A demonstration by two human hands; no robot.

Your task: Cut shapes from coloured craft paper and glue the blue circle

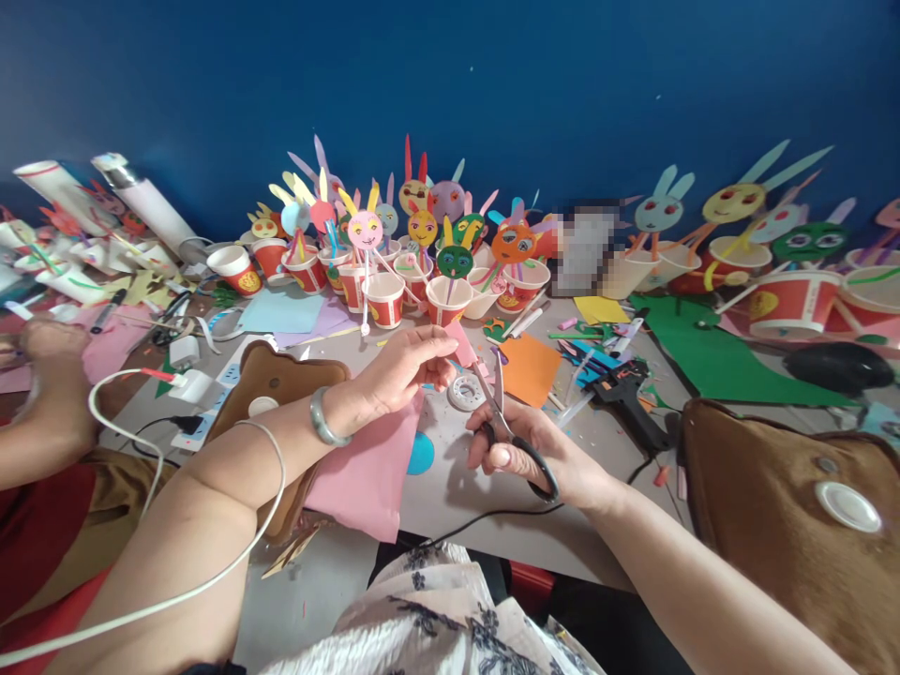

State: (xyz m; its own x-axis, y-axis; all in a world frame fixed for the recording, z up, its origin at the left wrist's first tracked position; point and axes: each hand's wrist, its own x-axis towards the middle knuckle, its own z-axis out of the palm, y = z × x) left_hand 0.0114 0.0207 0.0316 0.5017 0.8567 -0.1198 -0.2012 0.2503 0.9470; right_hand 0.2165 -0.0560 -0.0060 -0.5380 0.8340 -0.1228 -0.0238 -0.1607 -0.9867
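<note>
Between the thumb and fingers of my left hand (414, 361) is a small piece of pink paper (460, 344), held up over the table. My right hand (524, 450) grips a pair of scissors (501, 427) with black handles. The blades are spread and point up toward the paper's lower edge; whether they touch it I cannot tell. Under the hands lie a white tape roll (466, 393) and a blue paper circle (420, 454). A larger pink sheet (366, 469) lies below my left wrist. An orange paper square (531, 368) is just beyond the scissors.
Paper cups (383, 298) with paper-faced figures line the blue wall. A black glue gun (633, 398) and a brown cushioned pouch (787, 497) sit at right. Another brown pouch (281, 380), a power strip (203, 422) and a co-worker's arm (49, 403) are at left. A white cable crosses my left arm.
</note>
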